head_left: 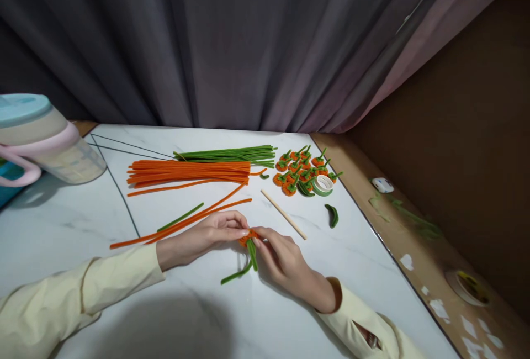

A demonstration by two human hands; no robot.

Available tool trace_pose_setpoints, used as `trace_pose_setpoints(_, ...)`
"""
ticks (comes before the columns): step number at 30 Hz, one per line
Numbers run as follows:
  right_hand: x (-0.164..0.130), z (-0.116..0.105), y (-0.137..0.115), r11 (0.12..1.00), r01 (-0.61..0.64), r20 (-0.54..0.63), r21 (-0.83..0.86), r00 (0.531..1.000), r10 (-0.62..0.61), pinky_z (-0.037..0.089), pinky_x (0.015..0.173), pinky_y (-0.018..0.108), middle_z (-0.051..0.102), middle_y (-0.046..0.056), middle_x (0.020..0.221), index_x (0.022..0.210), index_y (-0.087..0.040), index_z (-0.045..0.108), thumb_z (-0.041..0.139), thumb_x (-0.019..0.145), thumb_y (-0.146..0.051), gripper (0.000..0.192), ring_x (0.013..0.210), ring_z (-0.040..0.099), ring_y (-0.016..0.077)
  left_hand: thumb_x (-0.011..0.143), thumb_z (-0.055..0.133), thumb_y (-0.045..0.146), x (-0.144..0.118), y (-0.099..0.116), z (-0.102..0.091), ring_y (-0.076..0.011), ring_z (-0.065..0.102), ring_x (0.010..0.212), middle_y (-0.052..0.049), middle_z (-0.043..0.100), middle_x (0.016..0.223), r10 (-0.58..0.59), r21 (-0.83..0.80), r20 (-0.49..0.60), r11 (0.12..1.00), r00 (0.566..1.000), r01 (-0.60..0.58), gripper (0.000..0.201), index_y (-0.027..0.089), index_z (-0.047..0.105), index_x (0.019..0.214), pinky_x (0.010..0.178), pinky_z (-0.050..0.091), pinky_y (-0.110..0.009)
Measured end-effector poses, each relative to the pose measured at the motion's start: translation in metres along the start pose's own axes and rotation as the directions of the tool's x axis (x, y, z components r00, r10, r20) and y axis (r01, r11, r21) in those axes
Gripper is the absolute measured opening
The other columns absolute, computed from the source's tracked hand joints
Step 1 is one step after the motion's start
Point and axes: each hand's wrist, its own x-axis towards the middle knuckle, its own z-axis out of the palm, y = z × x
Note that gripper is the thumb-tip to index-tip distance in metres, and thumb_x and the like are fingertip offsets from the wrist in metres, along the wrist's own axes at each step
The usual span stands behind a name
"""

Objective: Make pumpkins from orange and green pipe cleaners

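Hands meet at the near middle of the white marble table [83, 226], where you pinch a small orange coil [247, 236] between the fingertips of your left hand [207, 236] and your right hand [285, 262]; both sets of fingers are pressed together on it, and two green stems [242, 270] trail from it toward you across the tabletop. Judge the piece as very light, soft and fuzzy on the outside, with a thin core that bends and keeps its bend, so it is not slippery but deforms under a hard squeeze; hold it by the edges of the coil or where the stems join, not by the loose tips. Counts: one bundle of orange stems [188, 173], too many to number; one bundle of green stems [227, 155] just behind it; a few loose orange strands [182, 223] and one short green one beside your left hand; one wooden stick [284, 214]; one roll of green tape [323, 185]; one curled green leaf [332, 215]; roughly a dozen finished orange pieces [300, 170], overlapping too much for an exact tally; one lidded jug [45, 141] at far left.
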Motion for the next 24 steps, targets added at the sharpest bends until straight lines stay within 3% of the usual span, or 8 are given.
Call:
trace_pose_setpoints(9, -0.001, 0.001, -0.001, 0.997, 0.071, 0.019, -0.043, 0.997, -0.070, 0.051, 0.064, 0.025, 0.067, 0.007, 0.088, 0.113, -0.017, 0.050, 0.041, 0.095, -0.013, 0.020, 0.074, 0.065, 0.0155, 0.071, 0.074, 0.028, 0.001, -0.002, 0.001, -0.0130, 0.057, 0.076, -0.001, 0.061, 0.080, -0.037, -0.016, -0.019, 0.999, 0.999, 0.036, 0.023, 0.016, 0.058, 0.082, 0.071, 0.043, -0.025)
trace_pose_setpoints(15, -0.001, 0.002, 0.001, 0.998, 0.053, 0.004, -0.029, 0.999, -0.053, 0.052, 0.066, 0.025, 0.067, 0.008, 0.090, 0.113, -0.016, 0.050, 0.044, 0.094, -0.012, 0.020, 0.077, 0.065, 0.0159, 0.078, 0.070, 0.029, 0.000, -0.007, 0.005, -0.0128, 0.057, 0.075, 0.000, 0.058, 0.077, 0.168, 0.173, -0.078, 0.973, 0.983, -0.152, 0.019, 0.016, 0.057, 0.082, 0.072, 0.046, -0.026)
trace_pose_setpoints(20, 0.000, 0.001, 0.000, 0.999, 0.034, -0.001, -0.025, 0.999, -0.034, 0.052, 0.065, 0.026, 0.067, 0.008, 0.089, 0.111, -0.017, 0.050, 0.041, 0.096, -0.015, 0.018, 0.075, 0.065, 0.0157, 0.082, 0.065, 0.027, -0.003, -0.015, 0.008, -0.0150, 0.059, 0.079, -0.003, 0.061, 0.080, 0.407, 0.448, -0.137, 0.838, 0.903, -0.310, 0.012, 0.015, 0.061, 0.083, 0.073, 0.048, -0.027)
trace_pose_setpoints(24, 0.000, 0.002, -0.001, 1.000, 0.010, 0.005, -0.015, 1.000, -0.010, 0.052, 0.065, 0.025, 0.067, 0.007, 0.087, 0.110, -0.017, 0.051, 0.040, 0.096, -0.016, 0.018, 0.074, 0.065, 0.0155, 0.086, 0.060, 0.019, -0.003, -0.023, 0.008, -0.0159, 0.060, 0.078, -0.005, 0.063, 0.079, 0.623, 0.598, -0.061, 0.648, 0.780, -0.471, 0.010, 0.016, 0.061, 0.077, 0.073, 0.049, -0.029)
